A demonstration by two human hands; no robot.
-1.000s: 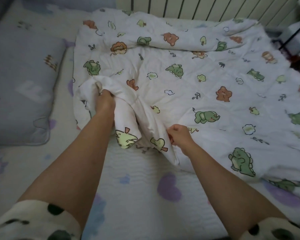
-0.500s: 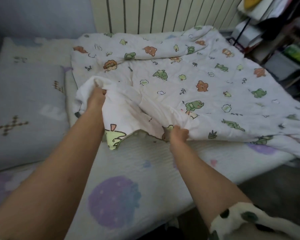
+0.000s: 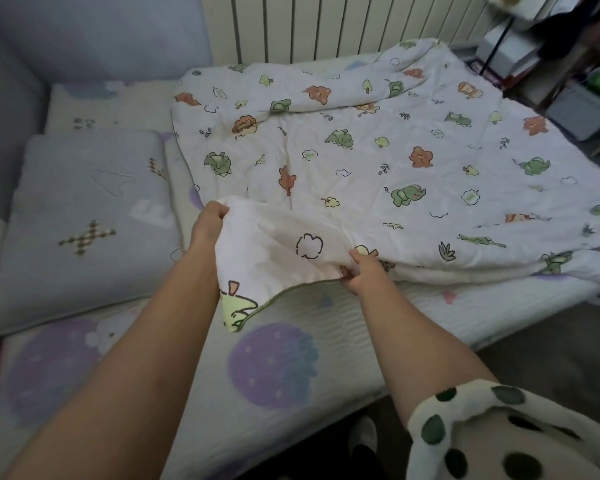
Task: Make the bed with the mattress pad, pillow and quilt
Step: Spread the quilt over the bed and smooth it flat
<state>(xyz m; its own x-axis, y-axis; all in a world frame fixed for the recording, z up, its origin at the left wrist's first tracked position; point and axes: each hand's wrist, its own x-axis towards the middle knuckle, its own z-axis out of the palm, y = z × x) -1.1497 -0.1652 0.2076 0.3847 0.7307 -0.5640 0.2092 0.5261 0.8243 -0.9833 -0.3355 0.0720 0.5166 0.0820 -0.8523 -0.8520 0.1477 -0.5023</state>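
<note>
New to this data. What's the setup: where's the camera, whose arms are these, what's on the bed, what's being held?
There is no robot here: a person works with bare hands. Every picture comes from one wide-angle camera worn on the head, looking forward and down, so the two arms reaching in from the bottom are the wearer's own. On the bed lie a mattress pad printed with purple shapes, a grey-blue pillow at the left, and a white quilt with cartoon animals spread further right. The left hand grips a raised fold of the quilt. The right hand pinches its near edge. A radiator stands behind the bed.
</note>
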